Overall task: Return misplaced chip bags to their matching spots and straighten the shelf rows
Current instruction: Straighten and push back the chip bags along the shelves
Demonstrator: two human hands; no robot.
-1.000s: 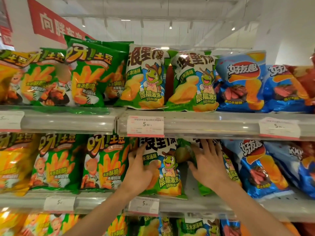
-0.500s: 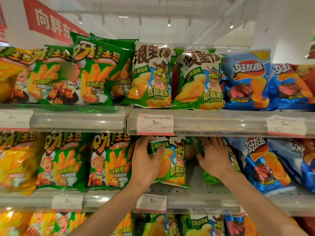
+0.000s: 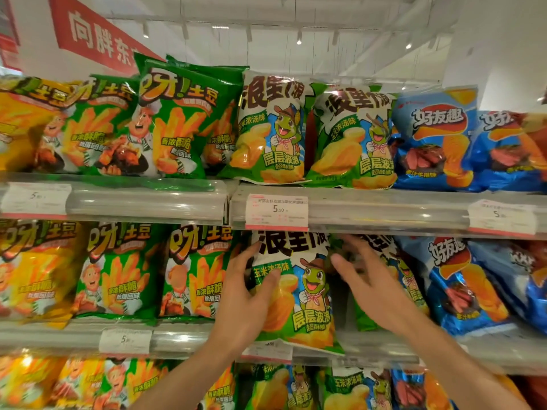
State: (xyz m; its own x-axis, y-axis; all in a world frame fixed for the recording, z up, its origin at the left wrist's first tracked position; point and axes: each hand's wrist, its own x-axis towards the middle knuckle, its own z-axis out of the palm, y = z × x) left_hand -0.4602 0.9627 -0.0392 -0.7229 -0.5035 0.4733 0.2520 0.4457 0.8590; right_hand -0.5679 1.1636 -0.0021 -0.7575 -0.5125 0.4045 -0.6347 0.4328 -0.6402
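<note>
— What's in hand on the middle shelf?

— A green-and-white corn-soup chip bag, standing upright at the shelf's front edge, its bottom hem hanging over the price rail. The left hand grips its left side, thumb across the front, fingers curled round the edge. The right hand is spread and blurred, fingers straight, resting against the second corn-soup bag just to the right.

— What has changed in the last second?

— The held bag has come forward and risen; half a second ago it sat lower and tilted under the left hand, and now its printed face stands square to the aisle. The right hand has slid from flat on the neighbouring bag to a looser, open reach. By my reading the front bag is being set into line — the row looks nearly straight, though the bag behind the right hand is largely hidden.

— And around it?

— Green fries bags stand touching on the left, blue steak-flavour bags on the right, leaning. Above, the upper shelf carries the same order of brands, with a price tag directly over the held bag.

— Anything in the way?

— The upper shelf's rail sits close over the bag's top, and a gap between the two corn-soup bags leaves the right one free to slump.
</note>
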